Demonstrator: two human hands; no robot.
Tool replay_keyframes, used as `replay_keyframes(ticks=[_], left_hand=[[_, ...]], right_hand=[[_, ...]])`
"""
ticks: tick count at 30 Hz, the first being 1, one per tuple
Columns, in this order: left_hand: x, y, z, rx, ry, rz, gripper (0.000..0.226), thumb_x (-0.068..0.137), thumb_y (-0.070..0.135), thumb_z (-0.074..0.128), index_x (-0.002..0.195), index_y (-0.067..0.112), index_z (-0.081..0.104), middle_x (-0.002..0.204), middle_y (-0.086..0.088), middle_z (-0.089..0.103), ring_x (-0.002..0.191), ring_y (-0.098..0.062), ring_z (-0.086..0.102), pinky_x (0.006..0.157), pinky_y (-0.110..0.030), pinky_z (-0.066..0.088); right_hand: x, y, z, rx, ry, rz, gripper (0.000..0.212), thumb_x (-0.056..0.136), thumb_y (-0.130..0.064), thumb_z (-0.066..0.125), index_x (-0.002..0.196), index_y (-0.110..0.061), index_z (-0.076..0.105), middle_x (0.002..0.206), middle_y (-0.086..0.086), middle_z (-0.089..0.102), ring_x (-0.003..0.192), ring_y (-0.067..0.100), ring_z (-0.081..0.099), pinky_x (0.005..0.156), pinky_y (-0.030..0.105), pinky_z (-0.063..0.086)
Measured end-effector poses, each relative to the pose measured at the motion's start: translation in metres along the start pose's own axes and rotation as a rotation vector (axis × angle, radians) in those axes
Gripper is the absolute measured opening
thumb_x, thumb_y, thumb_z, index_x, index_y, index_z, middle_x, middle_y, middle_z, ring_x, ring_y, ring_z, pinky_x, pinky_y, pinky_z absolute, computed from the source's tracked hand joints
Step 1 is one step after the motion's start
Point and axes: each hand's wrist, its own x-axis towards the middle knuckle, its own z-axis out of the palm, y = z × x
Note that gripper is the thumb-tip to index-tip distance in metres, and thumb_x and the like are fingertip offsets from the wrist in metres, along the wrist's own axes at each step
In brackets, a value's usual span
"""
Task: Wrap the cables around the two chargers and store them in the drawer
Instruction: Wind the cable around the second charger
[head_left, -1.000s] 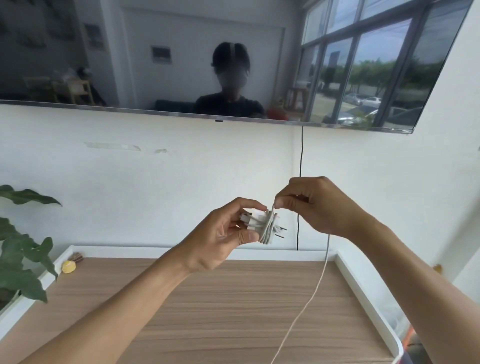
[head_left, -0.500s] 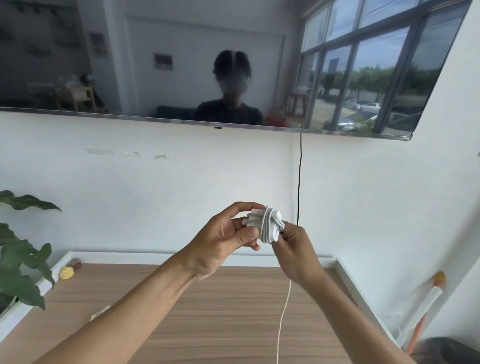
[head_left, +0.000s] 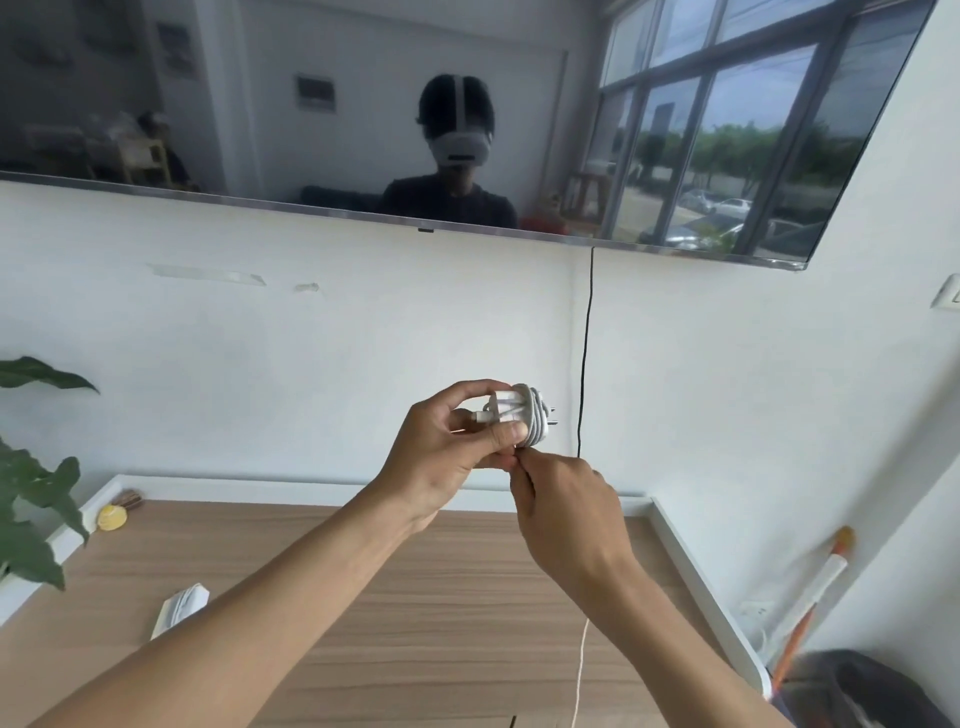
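Light wooden tabletop (head_left: 457, 639) with a white rim lies below both hands. Left hand (head_left: 441, 457) grips the white charger block (head_left: 511, 410) above the far edge, white cable (head_left: 582, 665) coiled round it; right hand (head_left: 566, 514) pinches the cable just beneath, 1 loose tail hanging down

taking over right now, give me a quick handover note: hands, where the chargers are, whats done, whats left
Left hand grips the white charger above the wooden table, prongs pointing right.
Right hand pinches the cable just below the charger; several turns are wound on and its tail hangs down out of frame.
A white item lies on the table by the left forearm, probably the other charger; I cannot tell whether it is wrapped.
Done: most of this wrap.
Left: wind on the tail, check the other one, put both in the drawer, which is not in view.
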Motion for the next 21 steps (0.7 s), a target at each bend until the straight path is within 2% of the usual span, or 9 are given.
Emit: replay_keyframes(ticks=[2, 4, 8, 11, 13, 15, 18, 21], left_hand=[[-0.001, 0.001, 0.0, -0.029, 0.017, -0.032, 0.037, 0.074, -0.002, 0.077, 0.109, 0.012, 0.071, 0.077, -0.004, 0.066, 0.068, -0.028, 0.071, 0.076, -0.039, 0.061], [0.001, 0.0, -0.001, -0.022, 0.03, -0.052, 0.038, 0.073, -0.003, 0.077, 0.108, 0.012, 0.072, 0.074, -0.002, 0.066, 0.068, -0.028, 0.071, 0.074, -0.036, 0.061], [0.006, -0.006, -0.01, 0.14, 0.045, -0.03, 0.039, 0.073, 0.003, 0.08, 0.106, 0.02, 0.072, 0.073, 0.002, 0.07, 0.07, -0.024, 0.07, 0.078, -0.032, 0.06], [0.007, -0.011, -0.02, 0.345, 0.033, 0.009, 0.04, 0.072, 0.008, 0.082, 0.104, 0.03, 0.071, 0.081, -0.002, 0.073, 0.072, -0.022, 0.071, 0.083, -0.037, 0.056], [0.005, -0.012, -0.024, 0.414, -0.031, 0.021, 0.041, 0.071, 0.009, 0.082, 0.102, 0.034, 0.072, 0.085, -0.004, 0.073, 0.075, -0.019, 0.07, 0.086, -0.04, 0.055], [0.001, -0.01, -0.024, 0.412, -0.15, 0.029, 0.043, 0.072, 0.007, 0.082, 0.106, 0.03, 0.072, 0.086, -0.004, 0.072, 0.076, -0.015, 0.068, 0.084, -0.034, 0.055], [-0.004, -0.002, -0.021, 0.466, -0.27, 0.093, 0.042, 0.075, 0.007, 0.079, 0.113, 0.023, 0.07, 0.085, 0.001, 0.072, 0.073, -0.013, 0.066, 0.077, -0.021, 0.052], [-0.006, 0.009, -0.023, 0.383, -0.371, 0.058, 0.043, 0.078, 0.004, 0.076, 0.118, 0.015, 0.066, 0.087, -0.006, 0.069, 0.069, -0.018, 0.062, 0.076, -0.024, 0.053]], right_hand=[[0.001, -0.001, -0.007, -0.103, -0.025, -0.026, 0.026, 0.1, -0.03, 0.033, 0.09, -0.018, 0.054, 0.082, 0.006, 0.064, 0.071, 0.036, 0.052, 0.061, 0.035, 0.038], [0.002, -0.004, -0.014, -0.152, -0.062, -0.053, 0.028, 0.1, -0.03, 0.031, 0.098, -0.017, 0.056, 0.089, 0.006, 0.065, 0.078, 0.036, 0.058, 0.064, 0.036, 0.041], [0.002, -0.006, -0.031, -0.211, -0.139, -0.091, 0.028, 0.1, -0.03, 0.031, 0.098, -0.018, 0.057, 0.094, 0.004, 0.065, 0.083, 0.033, 0.059, 0.063, 0.035, 0.04], [0.005, -0.007, -0.049, -0.276, -0.166, -0.133, 0.03, 0.1, -0.033, 0.03, 0.099, -0.02, 0.057, 0.097, 0.002, 0.065, 0.085, 0.033, 0.06, 0.068, 0.036, 0.046], [0.013, -0.005, -0.06, -0.308, -0.125, -0.175, 0.029, 0.1, -0.036, 0.032, 0.098, -0.023, 0.058, 0.097, -0.001, 0.066, 0.086, 0.032, 0.062, 0.068, 0.036, 0.047], [0.025, 0.002, -0.068, -0.313, -0.087, -0.193, 0.027, 0.099, -0.038, 0.037, 0.099, -0.028, 0.062, 0.096, -0.005, 0.068, 0.086, 0.03, 0.063, 0.069, 0.035, 0.049], [0.041, 0.016, -0.074, -0.172, -0.124, -0.16, 0.021, 0.097, -0.038, 0.047, 0.098, -0.035, 0.068, 0.089, -0.013, 0.07, 0.083, 0.021, 0.063, 0.069, 0.032, 0.049], [0.05, 0.028, -0.073, 0.13, -0.21, -0.138, 0.017, 0.092, -0.033, 0.059, 0.082, -0.036, 0.071, 0.062, -0.017, 0.063, 0.057, 0.009, 0.052, 0.057, 0.022, 0.045]])
